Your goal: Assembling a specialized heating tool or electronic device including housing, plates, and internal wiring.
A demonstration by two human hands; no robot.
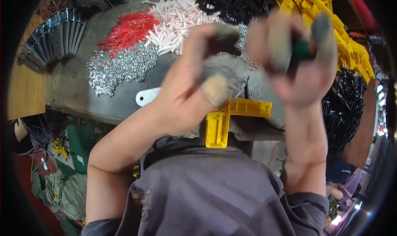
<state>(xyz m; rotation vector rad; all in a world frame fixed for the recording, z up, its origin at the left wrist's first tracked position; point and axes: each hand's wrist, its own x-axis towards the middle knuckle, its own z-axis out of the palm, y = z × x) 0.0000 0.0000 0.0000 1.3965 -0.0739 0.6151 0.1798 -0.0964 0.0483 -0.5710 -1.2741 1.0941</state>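
workbench [74,87], grey and worn, stretches out before me, its near edge close to my grey shirt [211,182]. a big heap of yellow housings [349,45] runs down its far right side, and nearer to me on that side spreads a pile of slim black parts [343,107]. at the far middle is a mound of whitish sticks [182,16], with black ring-like pieces [240,4] banked just to its right. a fan of grey metal plates [56,39] sits at the far left; between it and the mound lie a spill of small silver pieces [120,66] and, touching that, a red bundle [130,29].

my right hand [300,76] is up on the right, badly blurred, its fingers curled in. my left hand [186,85] is over the middle, fingers bent, thumb pointing right; i cannot tell whether they pinch anything.

just below that thumb is the yellow casing [217,130], hollow side up at the near edge, one leg toward me, the other running right. by my left wrist lies a flat white strip [149,96], holed at its end and partly hidden. a dark green object [301,49], too blurred to name, is gripped in my right fingers. thinnest, a dark wire [247,87] shows just beyond the casing.
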